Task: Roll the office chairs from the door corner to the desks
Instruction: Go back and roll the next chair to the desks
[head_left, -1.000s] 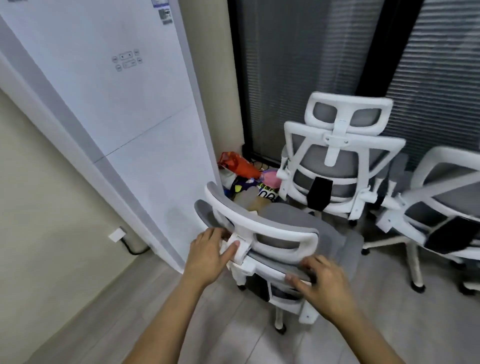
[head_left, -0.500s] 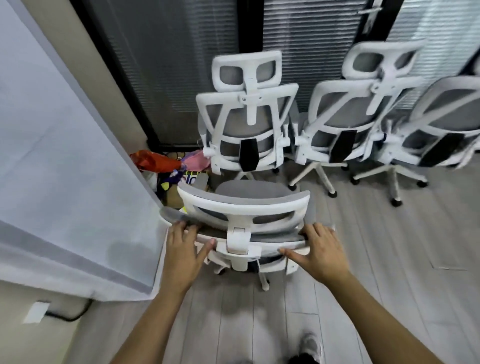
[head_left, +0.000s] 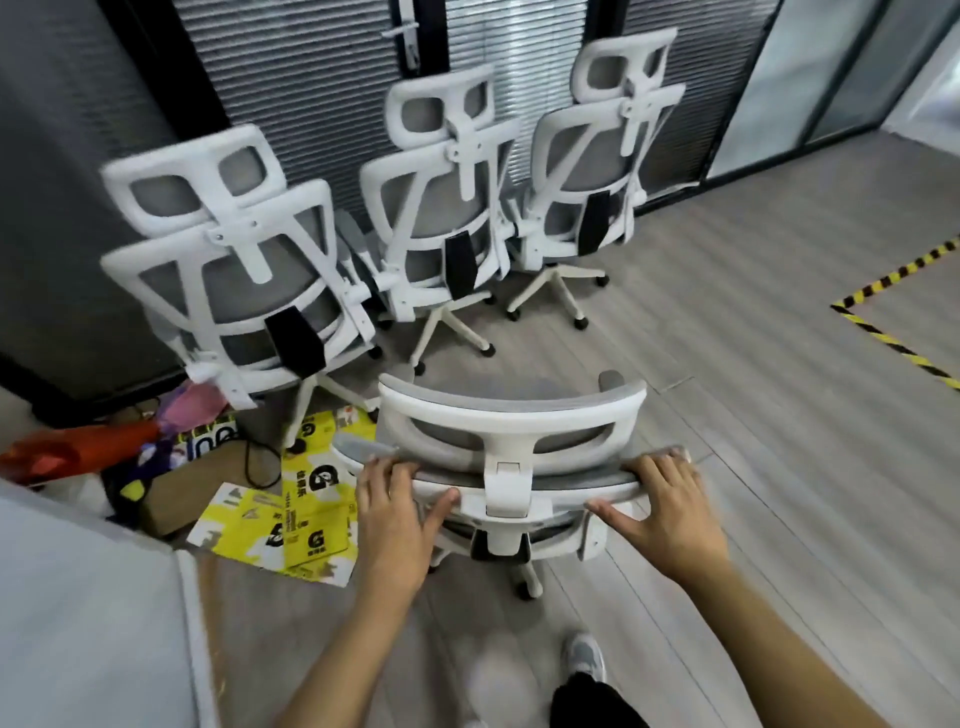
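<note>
left hand (head_left: 395, 519) and right hand (head_left: 667, 514) in a grip on the near office chair (head_left: 511, 415), backrest top

Soft, even indoor light fills the room, brightest at the frosted glass partition (head_left: 810, 67) on the upper right and in a pale glare on the grey slatted blinds (head_left: 519, 36). Shadows under the white-framed grey mesh office chairs (head_left: 441, 208) are faint. Motion blur smears the leftmost chair (head_left: 234, 291) and the white panel at lower left (head_left: 78, 623). Wide-angle distortion curves the grey wood-plank floor (head_left: 753, 364) toward the edges.
</note>
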